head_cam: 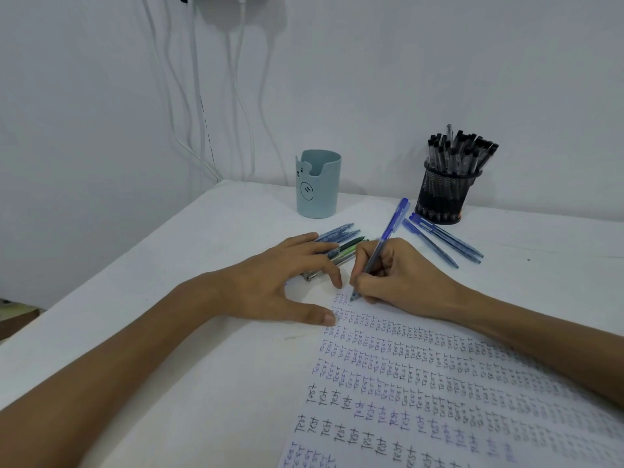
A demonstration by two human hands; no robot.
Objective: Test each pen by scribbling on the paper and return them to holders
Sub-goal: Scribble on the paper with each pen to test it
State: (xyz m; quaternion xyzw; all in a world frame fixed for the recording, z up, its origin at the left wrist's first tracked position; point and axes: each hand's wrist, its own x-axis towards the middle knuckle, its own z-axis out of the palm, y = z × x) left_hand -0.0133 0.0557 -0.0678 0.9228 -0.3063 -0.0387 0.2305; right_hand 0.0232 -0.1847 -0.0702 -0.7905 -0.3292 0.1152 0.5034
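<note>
Now gripping a blue pen (pixel 383 243) in the curled fingers of the right hand (pixel 401 278), pressing its tip onto the far corner of the paper (pixel 439 400). Resting the left hand (pixel 277 278) at 9 o'clock, fingers relaxed, spread over a cluster of pens (pixel 341 236). Facing a pale blue holder (pixel 317 184) at 12 o'clock and a pen-filled black mesh holder (pixel 442 197) at 2 o'clock, three blue pens (pixel 445 239) beside it.

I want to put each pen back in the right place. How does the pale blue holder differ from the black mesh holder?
The pale blue holder has solid walls with a drawn face; the black mesh holder is see-through wire. No pens show above the pale blue holder's rim, while the black mesh holder is packed with black-capped pens. Both stand upright.
</note>
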